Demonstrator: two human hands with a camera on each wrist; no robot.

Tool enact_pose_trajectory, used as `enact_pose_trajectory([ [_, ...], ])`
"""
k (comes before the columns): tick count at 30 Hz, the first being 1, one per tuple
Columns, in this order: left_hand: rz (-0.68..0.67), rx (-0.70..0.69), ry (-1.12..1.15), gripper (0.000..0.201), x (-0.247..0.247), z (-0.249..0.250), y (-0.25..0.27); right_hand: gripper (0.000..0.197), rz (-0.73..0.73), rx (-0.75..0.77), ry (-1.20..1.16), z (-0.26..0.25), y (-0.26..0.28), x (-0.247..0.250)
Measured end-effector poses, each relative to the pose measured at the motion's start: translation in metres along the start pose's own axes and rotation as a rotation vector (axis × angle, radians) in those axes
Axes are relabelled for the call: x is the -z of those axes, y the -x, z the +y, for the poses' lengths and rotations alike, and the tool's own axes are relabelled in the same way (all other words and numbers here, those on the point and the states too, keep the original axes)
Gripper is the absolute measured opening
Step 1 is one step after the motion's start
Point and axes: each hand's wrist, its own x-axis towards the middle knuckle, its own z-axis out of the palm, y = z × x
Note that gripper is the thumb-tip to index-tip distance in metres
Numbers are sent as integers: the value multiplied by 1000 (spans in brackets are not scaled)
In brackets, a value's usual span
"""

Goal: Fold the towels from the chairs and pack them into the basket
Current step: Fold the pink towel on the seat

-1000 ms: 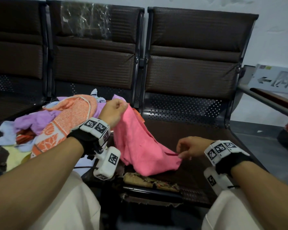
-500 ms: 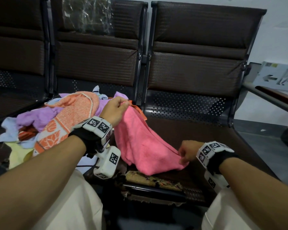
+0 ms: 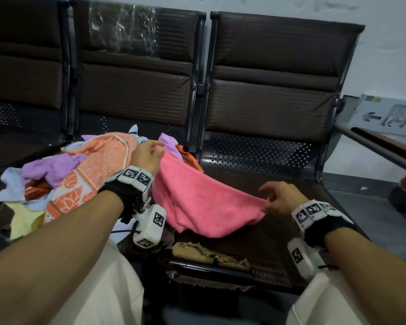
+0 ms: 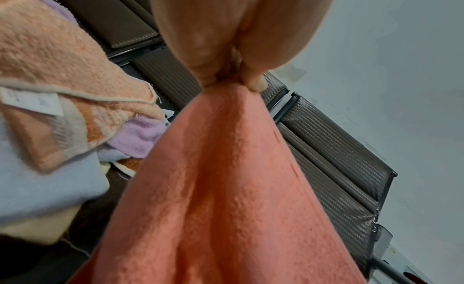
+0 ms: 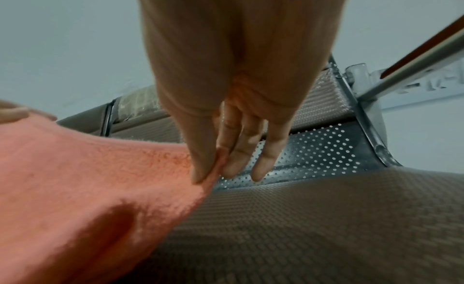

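Note:
A pink towel (image 3: 197, 198) hangs stretched between my two hands above the right brown chair seat (image 3: 279, 233). My left hand (image 3: 148, 153) pinches its upper left corner, seen close in the left wrist view as fingertips (image 4: 253, 84) bunching the pink towel (image 4: 226, 189). My right hand (image 3: 277, 198) pinches the right corner between thumb and forefinger, its other fingers (image 5: 266, 155) spread loosely over the pink towel (image 5: 88, 179). A heap of towels (image 3: 63, 174), orange, purple, blue and yellow, lies on the middle chair. No basket is in view.
Three dark brown chairs stand in a row against a pale wall, with backrests (image 3: 272, 73) behind the seats. The right seat's front edge (image 3: 211, 254) is torn and frayed. A metal rail (image 3: 380, 148) runs at the right, with a sign (image 3: 389, 116) behind it.
My right hand has pulled the towel's corner to the right and slightly up, spreading the pink towel wider. My left hand has stayed near the heap, holding its corner.

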Motion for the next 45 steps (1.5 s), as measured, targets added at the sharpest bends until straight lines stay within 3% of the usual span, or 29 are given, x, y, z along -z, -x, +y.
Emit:
enact_pose_trajectory([
  [1, -8, -12, 13, 24, 1, 0, 1, 33, 1, -12, -26, 2, 2, 1],
  [4, -45, -53, 72, 21, 2, 6, 4, 11, 86, -47, -165, 7, 2, 7],
  [9, 10, -64, 207, 20, 2, 31, 17, 15, 345, -64, -714, -8, 2, 21],
  [13, 48, -74, 362, 16, 10, 59, 19, 25, 540, -56, -952, -28, 4, 46],
  [19, 146, -145, 415, 15, 41, 109, 6, 15, 840, -50, -1038, -48, 29, 105],
  [26, 251, -228, 366, 15, 79, 150, -6, 21, 1133, -60, -765, -57, 67, 162],
  [30, 260, -206, 315, 16, 69, 135, 2, 22, 1069, -99, -660, -53, 70, 148],
  [37, 230, -126, 337, 16, 34, 92, -8, 16, 962, -130, -752, -40, 45, 114],
  [42, 128, -79, 395, 19, -4, 70, -5, 4, 878, -338, -1272, -40, 23, 84],
  [45, 85, -14, 514, 14, -24, 73, 1, 8, 777, -336, -1432, -42, 12, 69],
])
